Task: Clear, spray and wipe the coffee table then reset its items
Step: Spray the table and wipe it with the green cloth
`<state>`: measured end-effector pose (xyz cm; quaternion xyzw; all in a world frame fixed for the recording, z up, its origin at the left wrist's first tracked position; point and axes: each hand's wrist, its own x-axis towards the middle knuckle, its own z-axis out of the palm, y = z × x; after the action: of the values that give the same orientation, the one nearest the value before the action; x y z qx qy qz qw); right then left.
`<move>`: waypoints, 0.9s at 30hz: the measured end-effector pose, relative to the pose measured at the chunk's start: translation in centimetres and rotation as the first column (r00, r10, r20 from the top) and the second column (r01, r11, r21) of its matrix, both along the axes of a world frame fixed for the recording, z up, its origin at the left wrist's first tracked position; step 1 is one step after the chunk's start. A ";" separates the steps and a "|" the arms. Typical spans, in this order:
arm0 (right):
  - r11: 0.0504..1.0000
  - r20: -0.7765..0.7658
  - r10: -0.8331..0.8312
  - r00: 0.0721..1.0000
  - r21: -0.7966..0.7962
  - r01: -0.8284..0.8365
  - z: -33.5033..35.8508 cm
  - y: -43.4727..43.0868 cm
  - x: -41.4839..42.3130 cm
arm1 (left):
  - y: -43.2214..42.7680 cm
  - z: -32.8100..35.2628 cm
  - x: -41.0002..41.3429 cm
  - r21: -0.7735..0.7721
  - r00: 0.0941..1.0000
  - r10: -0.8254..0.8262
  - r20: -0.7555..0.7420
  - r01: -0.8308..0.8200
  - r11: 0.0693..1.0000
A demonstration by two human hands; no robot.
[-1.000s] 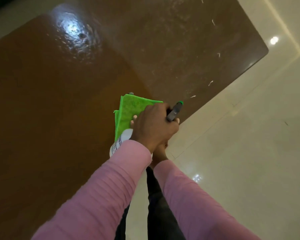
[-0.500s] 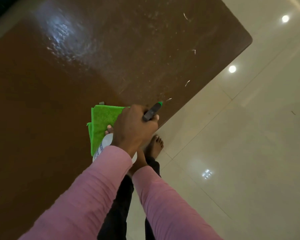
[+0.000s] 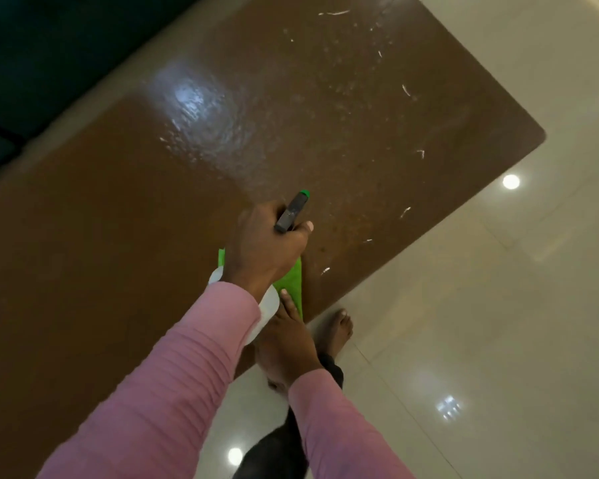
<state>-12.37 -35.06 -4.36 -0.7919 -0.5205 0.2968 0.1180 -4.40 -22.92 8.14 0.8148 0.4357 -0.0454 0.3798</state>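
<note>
The brown coffee table (image 3: 111, 209) fills most of the head view, bare except for small white scraps (image 3: 405, 211) near its right edge and a wet sheen (image 3: 201, 108) further back. My left hand (image 3: 263, 247) grips the neck of a white spray bottle (image 3: 268, 305), whose dark nozzle with a green tip (image 3: 295, 209) points over the tabletop. Just below it, my right hand (image 3: 286, 344) holds a folded green cloth (image 3: 293, 285) with the thumb on top. The left hand and the bottle hide most of the cloth.
Glossy cream floor tiles (image 3: 481, 323) lie to the right of the table, with ceiling lights reflected in them. My bare foot (image 3: 339, 330) stands by the table's near edge. A dark sofa or similar furniture (image 3: 32, 57) sits beyond the table at upper left.
Both hands have moved with the bottle and cloth further over the tabletop. The cloth, earlier sticking out to the left, is now mostly covered by my left hand.
</note>
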 end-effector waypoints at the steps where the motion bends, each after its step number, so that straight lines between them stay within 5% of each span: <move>1: 1.000 -0.077 -0.006 0.997 0.004 0.007 0.2 0.1 0.1 | 0.6 -0.1 -0.7 0.020 1.000 -0.002 -0.013 0.002 1.000; 6: 0.998 -0.046 -0.010 0.999 -0.068 0.006 0.0 0.2 0.1 | 3.8 -0.4 -3.8 0.168 0.995 0.054 -0.081 -0.039 0.985; 14: 0.996 0.015 0.030 0.999 -0.083 -0.029 0.0 -0.3 0.1 | 8.8 0.3 -4.8 0.264 0.986 0.168 0.006 -0.164 0.951; 27: 0.993 0.011 0.062 0.998 -0.104 -0.061 -0.4 -0.1 0.4 | 14.8 -0.4 -2.3 0.232 0.935 0.343 0.093 -0.356 0.905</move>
<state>-11.93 -35.18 -4.72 -0.7826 -0.5294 0.3211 0.0641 -6.66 -8.15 7.76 0.7650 0.5671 0.0979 0.2891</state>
